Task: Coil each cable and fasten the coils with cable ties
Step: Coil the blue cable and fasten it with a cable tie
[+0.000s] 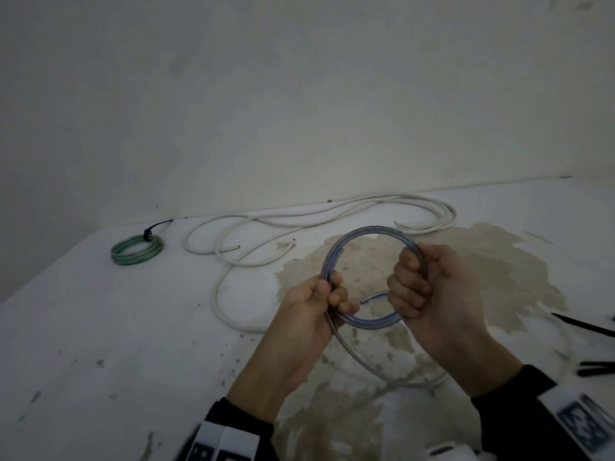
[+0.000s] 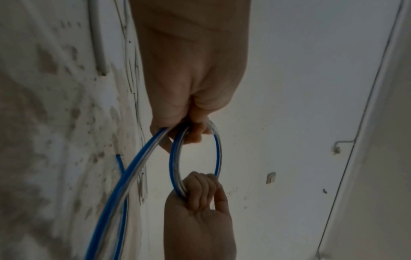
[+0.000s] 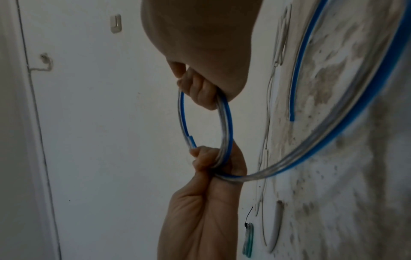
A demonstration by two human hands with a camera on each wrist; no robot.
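Observation:
A clear cable with a blue stripe [image 1: 362, 236] is wound into a small ring held upright above the table. My left hand [image 1: 327, 296] grips the ring's left side and my right hand [image 1: 412, 281] grips its right side. A loose tail of this blue cable [image 1: 369, 364] hangs down to the table and curves right. In the left wrist view the blue cable ring [image 2: 195, 156] runs between both fists. The right wrist view shows the blue cable ring [image 3: 206, 130] the same way.
A green cable coil [image 1: 137, 249] bound with a black tie lies at the far left. A long white cable [image 1: 312, 217] sprawls loose across the back of the stained white table [image 1: 100, 344]. Black cable ties [image 1: 585, 327] lie at the right edge.

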